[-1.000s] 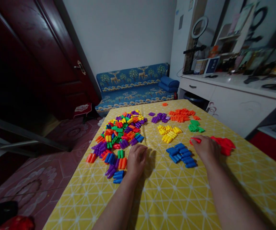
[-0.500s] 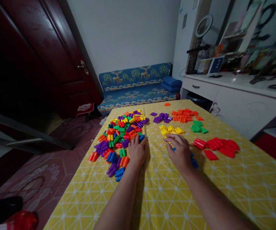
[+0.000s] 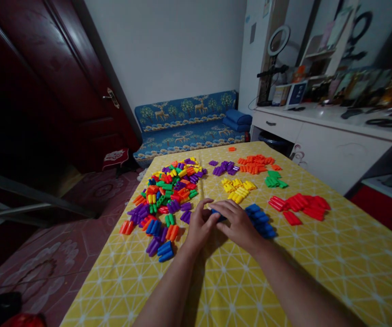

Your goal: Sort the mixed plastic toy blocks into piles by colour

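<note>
Over the middle of the table my left hand (image 3: 201, 225) and my right hand (image 3: 237, 223) meet around a blue plastic block (image 3: 219, 213). Fingers of both hands are curled around it, partly hiding it. Just right of my right hand lies a group of blue blocks (image 3: 260, 221). Beyond the hands is a yellow group (image 3: 238, 190). A mixed-colour pile (image 3: 169, 188) spreads to the left, with purple blocks (image 3: 185, 218) close to my left hand.
Red (image 3: 301, 205), green (image 3: 276, 180), orange (image 3: 256, 163) and purple (image 3: 226, 168) groups lie separately on the yellow tablecloth (image 3: 216, 281). A single orange block (image 3: 232, 149) sits near the far edge. Behind the table stands a blue patterned sofa (image 3: 185, 129); a white dresser (image 3: 332, 141) is to the right.
My left hand has come away from the mixed pile toward the right. My right hand has moved left, away from the yellow group, to meet it at a blue block.
</note>
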`<act>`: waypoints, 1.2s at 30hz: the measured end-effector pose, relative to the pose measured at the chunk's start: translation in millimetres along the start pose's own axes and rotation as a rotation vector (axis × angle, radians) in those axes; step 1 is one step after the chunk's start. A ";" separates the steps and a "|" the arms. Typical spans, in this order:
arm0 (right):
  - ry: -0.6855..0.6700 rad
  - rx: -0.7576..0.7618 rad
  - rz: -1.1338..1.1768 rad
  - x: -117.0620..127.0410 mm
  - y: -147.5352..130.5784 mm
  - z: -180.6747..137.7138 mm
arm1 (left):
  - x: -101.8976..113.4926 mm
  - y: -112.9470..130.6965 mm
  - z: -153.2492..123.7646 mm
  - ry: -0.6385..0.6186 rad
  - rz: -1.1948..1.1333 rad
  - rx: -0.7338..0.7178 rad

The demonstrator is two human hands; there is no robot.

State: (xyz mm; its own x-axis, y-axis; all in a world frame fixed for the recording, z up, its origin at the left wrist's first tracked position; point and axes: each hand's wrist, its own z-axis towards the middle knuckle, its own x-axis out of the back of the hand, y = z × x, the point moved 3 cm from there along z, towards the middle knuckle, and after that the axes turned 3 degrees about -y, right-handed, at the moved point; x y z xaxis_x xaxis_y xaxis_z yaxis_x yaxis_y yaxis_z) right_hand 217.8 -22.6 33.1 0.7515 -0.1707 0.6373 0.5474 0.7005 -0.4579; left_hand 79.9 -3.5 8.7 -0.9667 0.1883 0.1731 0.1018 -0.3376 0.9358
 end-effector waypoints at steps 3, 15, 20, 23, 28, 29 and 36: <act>-0.035 -0.001 0.002 -3.3 4.8 -0.9 | -3.9 1.0 -1.1 -0.058 0.010 -0.001; -0.132 -0.366 -0.422 29.9 50.2 -14.2 | 28.2 7.9 -0.9 0.251 0.768 -0.111; -0.152 -0.355 -0.473 24.1 51.4 -16.2 | 40.7 11.4 -3.5 0.275 1.075 0.066; -0.147 -0.393 -0.515 25.0 53.3 -16.4 | 42.4 7.7 -4.8 0.219 1.130 0.147; -0.135 -0.489 -0.651 30.6 53.1 -17.4 | 41.9 1.7 -4.0 0.133 1.189 0.162; -0.128 -0.500 -0.680 31.9 53.1 -17.6 | 42.4 0.9 -3.4 0.127 1.195 0.161; -0.107 -0.485 -0.705 33.8 58.4 -19.2 | 45.8 -3.3 0.4 0.089 1.169 0.184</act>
State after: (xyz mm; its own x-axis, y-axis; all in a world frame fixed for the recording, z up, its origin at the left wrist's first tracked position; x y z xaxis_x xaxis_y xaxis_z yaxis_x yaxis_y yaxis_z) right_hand 282.2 -0.7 16.0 0.1521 -0.3713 0.9160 0.9881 0.0776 -0.1326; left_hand 35.3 6.5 13.7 -0.2769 -0.2137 0.9368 0.9590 -0.1230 0.2554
